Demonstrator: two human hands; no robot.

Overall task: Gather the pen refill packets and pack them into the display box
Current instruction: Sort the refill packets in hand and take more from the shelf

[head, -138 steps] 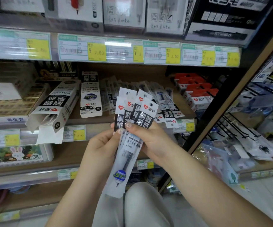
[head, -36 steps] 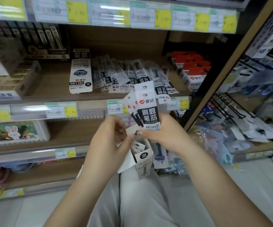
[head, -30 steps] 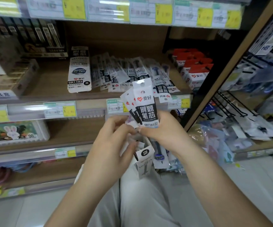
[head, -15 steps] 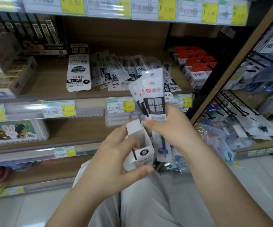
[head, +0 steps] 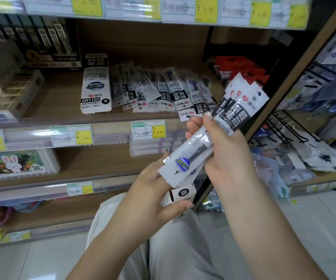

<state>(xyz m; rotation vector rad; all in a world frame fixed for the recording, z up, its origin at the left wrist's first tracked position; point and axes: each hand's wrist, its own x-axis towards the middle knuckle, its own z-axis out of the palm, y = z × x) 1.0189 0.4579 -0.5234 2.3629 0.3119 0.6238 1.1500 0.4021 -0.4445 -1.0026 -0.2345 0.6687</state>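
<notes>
Since half a second ago the bundle of refill packets (head: 201, 147) has tipped from upright to a slant — header cards up to the right, lower ends down at the mouth of the display box (head: 183, 194). The right hand (head: 225, 154) grips the bundle round its middle, fingers curled over it; the left hand (head: 153, 190) holds the box from below, thumb against its near side. Whether the tips are inside is unclear — they overlap the flap. Loose packets (head: 163, 91) lie fanned on the shelf (head: 58, 112) behind
</notes>
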